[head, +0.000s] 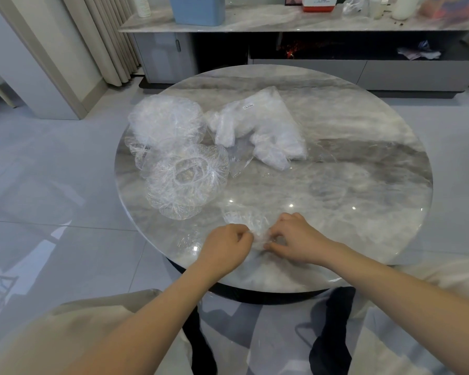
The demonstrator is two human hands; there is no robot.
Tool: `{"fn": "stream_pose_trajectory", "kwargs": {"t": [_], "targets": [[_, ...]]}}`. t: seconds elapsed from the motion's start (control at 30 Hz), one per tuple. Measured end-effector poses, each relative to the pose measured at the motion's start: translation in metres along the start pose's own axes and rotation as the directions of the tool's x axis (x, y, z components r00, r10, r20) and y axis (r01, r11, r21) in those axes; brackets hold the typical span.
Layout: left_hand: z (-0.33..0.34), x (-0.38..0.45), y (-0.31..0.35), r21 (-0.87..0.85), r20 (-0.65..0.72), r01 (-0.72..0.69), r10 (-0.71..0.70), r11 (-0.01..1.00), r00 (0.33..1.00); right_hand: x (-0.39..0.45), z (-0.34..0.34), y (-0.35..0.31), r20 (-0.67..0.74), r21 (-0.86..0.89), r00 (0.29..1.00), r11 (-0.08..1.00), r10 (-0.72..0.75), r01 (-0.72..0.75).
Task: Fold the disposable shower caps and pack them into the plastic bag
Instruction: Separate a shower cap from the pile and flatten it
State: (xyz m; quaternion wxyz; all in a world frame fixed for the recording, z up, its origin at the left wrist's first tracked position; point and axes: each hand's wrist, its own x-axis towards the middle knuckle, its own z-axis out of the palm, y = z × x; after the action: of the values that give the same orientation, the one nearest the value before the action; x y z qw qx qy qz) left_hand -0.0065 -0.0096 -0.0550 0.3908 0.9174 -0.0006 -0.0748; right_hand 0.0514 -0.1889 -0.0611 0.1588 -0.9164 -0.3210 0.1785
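Note:
A clear, crinkled shower cap point(248, 220) lies at the near edge of the round marble table point(363, 171). My left hand point(226, 246) and my right hand point(293, 238) both pinch its near end, fingers closed on the film. Unfolded caps sit at the left: one with its elastic ring facing up point(187, 180) and a puffed one behind it point(165, 119). The plastic bag point(271, 123), white and partly stuffed with folded caps, lies in the table's middle with its clear open end toward me.
A low TV cabinet point(309, 66) stands behind the table with a blue bin point(198, 9) and bottles on top. Curtains point(103, 36) hang at the back left. My knees sit under the table's near edge.

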Motion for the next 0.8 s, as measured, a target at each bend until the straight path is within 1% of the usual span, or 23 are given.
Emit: {"fn": "stream_pose_trajectory", "kwargs": {"t": [0.1, 0.17, 0.2, 0.3, 0.43, 0.5, 0.57, 0.7, 0.8], "targets": [[0.000, 0.003, -0.003, -0.211, 0.070, 0.149, -0.137, 0.966, 0.988, 0.000, 0.000, -0.003, 0.010, 0.001, 1.000, 1.000, 0.008, -0.008], [-0.002, 0.005, -0.005, -0.312, 0.124, 0.202, -0.171, 0.928, 0.978, 0.000, -0.001, -0.007, 0.026, 0.068, 0.999, 0.997, 0.038, -0.039], [-0.003, 0.006, -0.006, -0.323, 0.146, 0.217, -0.178, 0.921, 0.973, 0.000, -0.001, -0.008, 0.043, 0.112, 0.997, 0.991, 0.066, -0.070], [-0.003, 0.007, -0.013, -0.277, 0.183, 0.231, -0.185, 0.933, 0.966, 0.004, -0.001, -0.011, 0.105, 0.195, 0.985, 0.968, 0.139, -0.158], [0.000, 0.010, -0.018, -0.255, 0.132, 0.271, -0.244, 0.928, 0.961, 0.006, -0.001, -0.014, 0.130, 0.252, 0.973, 0.943, 0.190, -0.218], [0.001, 0.011, -0.016, -0.180, 0.096, 0.263, -0.249, 0.948, 0.964, 0.005, 0.000, -0.013, 0.113, 0.255, 0.970, 0.937, 0.215, -0.237], [0.003, 0.012, -0.013, -0.132, 0.057, 0.231, -0.225, 0.964, 0.973, 0.004, 0.003, -0.013, 0.080, 0.257, 0.967, 0.932, 0.244, -0.256], [0.008, 0.015, -0.007, -0.127, 0.025, 0.209, -0.207, 0.970, 0.978, 0.003, 0.010, -0.009, -0.011, 0.246, 0.952, 0.924, 0.305, -0.293], [0.010, 0.015, -0.009, -0.064, -0.004, 0.216, -0.217, 0.974, 0.976, 0.003, 0.011, -0.008, -0.047, 0.183, 0.943, 0.931, 0.330, -0.317]]}}
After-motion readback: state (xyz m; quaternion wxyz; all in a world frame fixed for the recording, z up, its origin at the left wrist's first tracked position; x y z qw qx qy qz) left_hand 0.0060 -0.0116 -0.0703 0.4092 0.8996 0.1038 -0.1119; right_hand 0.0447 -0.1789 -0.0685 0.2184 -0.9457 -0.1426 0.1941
